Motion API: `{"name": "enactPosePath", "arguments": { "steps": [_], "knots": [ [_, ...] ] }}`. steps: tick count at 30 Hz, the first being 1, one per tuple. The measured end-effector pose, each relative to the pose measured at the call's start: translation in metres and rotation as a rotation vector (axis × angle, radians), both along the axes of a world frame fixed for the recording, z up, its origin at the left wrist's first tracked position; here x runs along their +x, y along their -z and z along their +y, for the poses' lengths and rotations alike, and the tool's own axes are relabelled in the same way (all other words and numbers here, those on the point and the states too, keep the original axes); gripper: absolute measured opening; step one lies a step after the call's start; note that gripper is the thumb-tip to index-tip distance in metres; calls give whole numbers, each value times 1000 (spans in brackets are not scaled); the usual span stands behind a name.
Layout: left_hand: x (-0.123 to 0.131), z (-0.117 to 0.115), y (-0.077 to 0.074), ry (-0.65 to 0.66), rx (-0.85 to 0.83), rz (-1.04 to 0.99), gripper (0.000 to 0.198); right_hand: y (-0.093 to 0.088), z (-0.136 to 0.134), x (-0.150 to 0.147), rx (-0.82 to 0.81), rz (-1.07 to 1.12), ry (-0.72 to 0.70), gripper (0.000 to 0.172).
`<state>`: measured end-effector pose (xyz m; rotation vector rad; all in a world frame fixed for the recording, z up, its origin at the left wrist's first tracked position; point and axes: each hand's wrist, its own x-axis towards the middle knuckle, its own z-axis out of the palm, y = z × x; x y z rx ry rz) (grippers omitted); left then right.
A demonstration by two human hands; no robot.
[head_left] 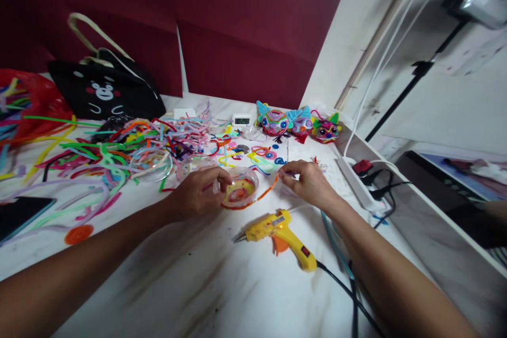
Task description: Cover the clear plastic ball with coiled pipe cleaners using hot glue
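Observation:
My left hand (204, 193) grips the left side of a round, clear plastic bowl-like piece (246, 175) with yellow, orange and red inside. An orange pipe cleaner (269, 190) runs along its near rim and stretches off to the right. My right hand (307, 182) pinches the free end of that pipe cleaner between thumb and fingertips. Just below lies a yellow hot glue gun (283, 232) on its side, its metal nozzle pointing left, touched by neither hand.
Many loose pipe cleaners (114, 153) cover the left of the table. Finished colourful animal heads (275, 122) stand at the back beside a small digital clock (241, 120). A power strip (362, 185) lies at right, a phone (24, 216) at left, a black bag (106, 87) behind.

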<state>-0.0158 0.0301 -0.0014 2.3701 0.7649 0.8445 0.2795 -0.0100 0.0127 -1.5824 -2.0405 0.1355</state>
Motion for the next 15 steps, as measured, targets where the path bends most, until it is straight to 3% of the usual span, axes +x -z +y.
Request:
{"name": "enactPosePath", "arguments": {
  "steps": [4,9,15],
  "knots": [
    [9,2,-14,-76,75,0,18,-1,0,0,26,4,-19,18],
    [55,1,-39,-153,4,40,19,-1,0,1,66,19,-48,15],
    [102,10,-36,-131,95,217,16,-4,0,1,118,27,-81,12]
  ]
}}
